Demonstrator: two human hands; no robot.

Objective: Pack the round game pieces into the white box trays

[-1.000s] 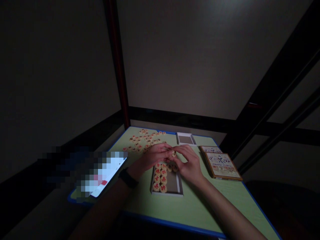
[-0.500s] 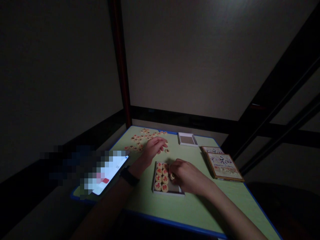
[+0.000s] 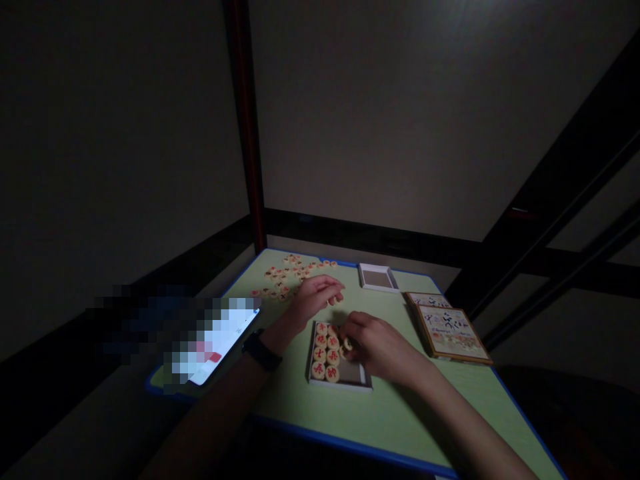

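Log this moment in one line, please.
right hand: holding piece at near tray; left hand: by loose pieces; near tray: partly filled

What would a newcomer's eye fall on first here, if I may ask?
Probably the glowing screen at the table's left edge, the brightest thing in a dim room, though partly pixelated. Next come the red-marked pieces lined up in the shallow tray at the table's middle, where the right hand has its fingers at a round piece.
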